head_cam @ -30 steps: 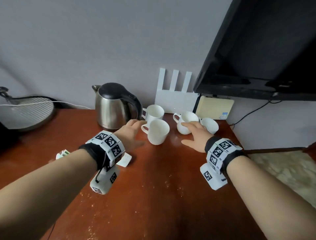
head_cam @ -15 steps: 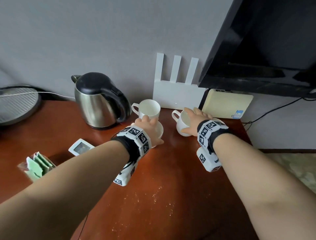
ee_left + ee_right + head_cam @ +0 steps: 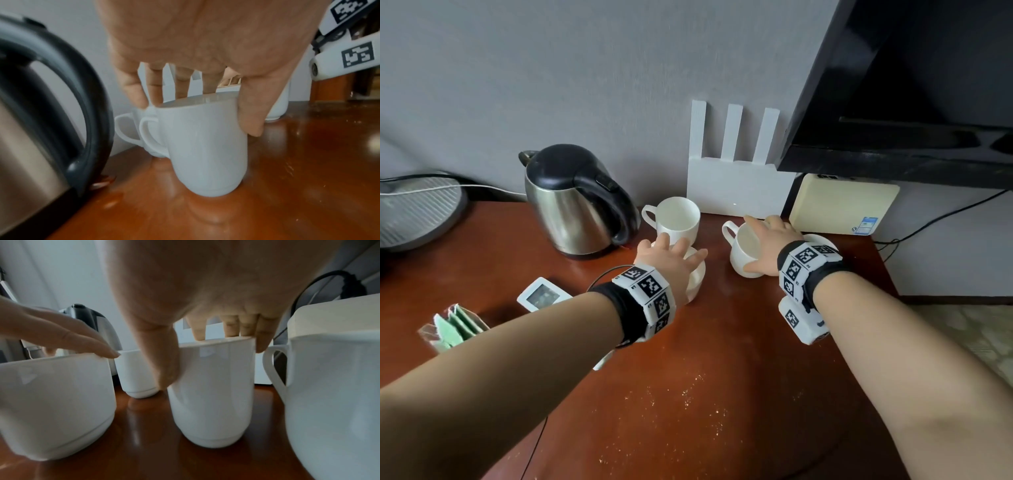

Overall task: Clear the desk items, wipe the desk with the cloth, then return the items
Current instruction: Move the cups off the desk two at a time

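Fingers of both hands are draped over white ceramic mugs: the left hand (image 3: 671, 260) grasps the near mug (image 3: 205, 146), the right hand (image 3: 767, 243) grasps its neighbour (image 3: 213, 386). Both mugs stand on the reddish wooden desk (image 3: 722, 377); clearing looks barely begun, wiping undone.

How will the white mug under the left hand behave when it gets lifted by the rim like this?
The mug looks like glazed ceramic, so probably rigid but slippery and breakable. The left hand grips it from above at the rim, thumb on the wall, so it may swing slightly. The kettle and another mug stand close; a knock is possible.
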